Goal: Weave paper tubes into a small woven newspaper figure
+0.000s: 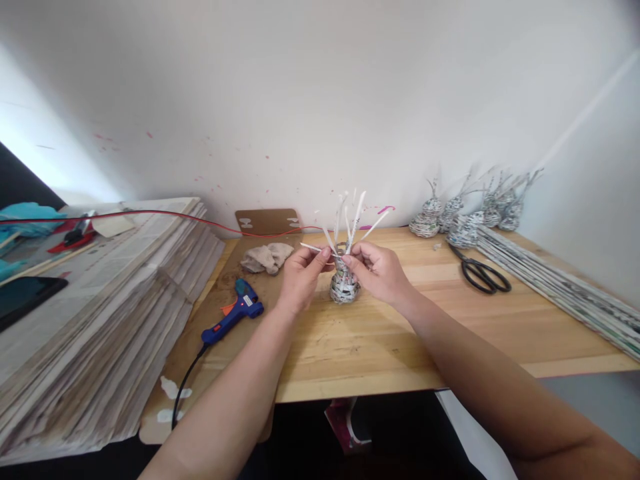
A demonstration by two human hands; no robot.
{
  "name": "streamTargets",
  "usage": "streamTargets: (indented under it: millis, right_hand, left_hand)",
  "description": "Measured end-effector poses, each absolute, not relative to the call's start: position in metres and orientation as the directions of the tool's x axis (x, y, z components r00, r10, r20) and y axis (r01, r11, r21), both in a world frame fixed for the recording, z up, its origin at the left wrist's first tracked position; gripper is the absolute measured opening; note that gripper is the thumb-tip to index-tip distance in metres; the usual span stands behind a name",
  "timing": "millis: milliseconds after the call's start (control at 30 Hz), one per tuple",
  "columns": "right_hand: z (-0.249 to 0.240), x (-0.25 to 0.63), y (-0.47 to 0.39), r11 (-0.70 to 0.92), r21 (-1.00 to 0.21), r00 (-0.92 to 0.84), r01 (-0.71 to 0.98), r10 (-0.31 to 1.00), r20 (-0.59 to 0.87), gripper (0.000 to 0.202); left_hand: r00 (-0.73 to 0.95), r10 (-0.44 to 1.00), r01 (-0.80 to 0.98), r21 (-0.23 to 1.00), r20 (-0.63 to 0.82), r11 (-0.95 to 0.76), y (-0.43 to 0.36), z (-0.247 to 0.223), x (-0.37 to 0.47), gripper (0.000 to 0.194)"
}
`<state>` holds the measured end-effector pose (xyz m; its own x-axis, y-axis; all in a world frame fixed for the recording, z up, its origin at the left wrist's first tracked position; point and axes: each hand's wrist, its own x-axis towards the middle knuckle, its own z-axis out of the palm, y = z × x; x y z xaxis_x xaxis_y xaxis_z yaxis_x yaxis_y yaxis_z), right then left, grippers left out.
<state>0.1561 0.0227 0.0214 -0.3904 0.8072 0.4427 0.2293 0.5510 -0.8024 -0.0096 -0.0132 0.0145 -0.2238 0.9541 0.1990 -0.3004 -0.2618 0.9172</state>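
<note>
A small vase-shaped piece woven from rolled newspaper strips (345,288) stands upright on the wooden table, loose paper ends fanning out from its top. My left hand (306,272) pinches a paper strip at the left side of its neck, the strip's free end poking out to the left. On the other side, my right hand (376,268) has thumb and fingers closed on the strips at the neck. The fingertips of both hands nearly meet there, and partly hide the rim.
A blue glue gun (233,317) and a crumpled cloth (267,257) lie on brown board at left, beside a tall newspaper stack (115,320) with a phone (30,297) on it. Black scissors (483,275), paper tubes (560,287) and several woven pieces (463,230) are at right.
</note>
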Motion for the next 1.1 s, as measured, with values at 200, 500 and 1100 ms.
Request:
streamTargets:
  millis: [200, 500, 1100]
  right_hand:
    - [0.023, 0.158, 0.022, 0.564, -0.791, -0.425, 0.237, 0.792, 0.438, 0.029]
    - [0.026, 0.160, 0.021, 0.511, -0.849, -0.503, 0.132, 0.773, 0.387, 0.031]
    - [0.023, 0.159, 0.032, 0.428, -0.903, -0.491, 0.021, 0.791, 0.364, 0.036]
  left_hand:
    - [-0.199, 0.946, -0.207, 0.933, 0.255, -0.294, -0.013, 0.014, -0.014, 0.039]
    - [-0.128, 0.928, -0.099, 0.927, 0.350, -0.363, -0.013, 0.014, -0.019, 0.034]
    - [-0.070, 0.945, -0.124, 0.937, 0.321, -0.327, -0.009, 0.008, -0.009, 0.050]
